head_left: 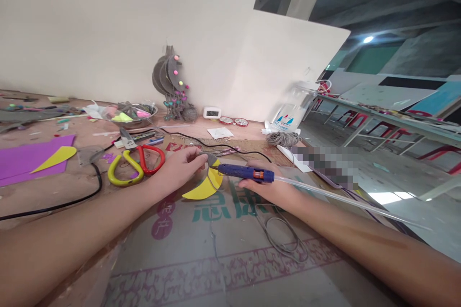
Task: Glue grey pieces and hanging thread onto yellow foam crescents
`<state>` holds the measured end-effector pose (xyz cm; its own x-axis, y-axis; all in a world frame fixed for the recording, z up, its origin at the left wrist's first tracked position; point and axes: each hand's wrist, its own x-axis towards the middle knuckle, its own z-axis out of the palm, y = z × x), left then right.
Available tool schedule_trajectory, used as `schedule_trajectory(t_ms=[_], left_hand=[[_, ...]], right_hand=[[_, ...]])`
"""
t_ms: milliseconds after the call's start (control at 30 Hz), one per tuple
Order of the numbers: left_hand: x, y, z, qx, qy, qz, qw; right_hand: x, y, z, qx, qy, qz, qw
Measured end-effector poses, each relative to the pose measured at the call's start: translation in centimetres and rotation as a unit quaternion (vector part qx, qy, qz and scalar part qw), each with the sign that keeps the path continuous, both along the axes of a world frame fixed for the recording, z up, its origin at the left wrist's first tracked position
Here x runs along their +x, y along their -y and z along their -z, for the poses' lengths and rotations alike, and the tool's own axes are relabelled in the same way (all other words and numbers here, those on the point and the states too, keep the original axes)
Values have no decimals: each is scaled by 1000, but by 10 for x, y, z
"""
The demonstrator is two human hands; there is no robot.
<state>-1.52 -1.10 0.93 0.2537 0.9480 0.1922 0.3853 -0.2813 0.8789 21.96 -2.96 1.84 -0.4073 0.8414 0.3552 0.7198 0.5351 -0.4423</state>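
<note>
A blue hot glue gun (pixel 239 171) is gripped in my right hand (pixel 268 192), its nozzle pointing left. A long clear glue stick (pixel 345 199) sticks out of its back toward the right. My left hand (pixel 187 162) is closed on a yellow crescent (pixel 201 191), pinching its upper end, where grey yarn seems to be wrapped around it. The nozzle is at or very near this wrapped end; I cannot tell whether it touches. A loose loop of grey yarn (pixel 279 237) lies below my right hand on the printed cardboard (pixel 173 254).
Scissors with one yellow and one red handle (pixel 153 158) lie left of my left hand. Farther left are purple sheets (pixel 21 158) and a yellow cut piece (pixel 54 158). Behind stand a bowl (pixel 131 117), a small clock (pixel 212 112), a yarn ball (pixel 283 138) and a clear container (pixel 291 108).
</note>
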Motion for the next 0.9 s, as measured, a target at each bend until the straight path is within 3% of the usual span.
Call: schedule_trajectory(t_ms=[667,900], left_hand=[[0,-5,7,3,18,4,1000],[-2,-6,8,2,18,3,1000]], right_hand=[[3,-3,8,27,-36,37,998],[3,-3,6,-24,-48,48,997]])
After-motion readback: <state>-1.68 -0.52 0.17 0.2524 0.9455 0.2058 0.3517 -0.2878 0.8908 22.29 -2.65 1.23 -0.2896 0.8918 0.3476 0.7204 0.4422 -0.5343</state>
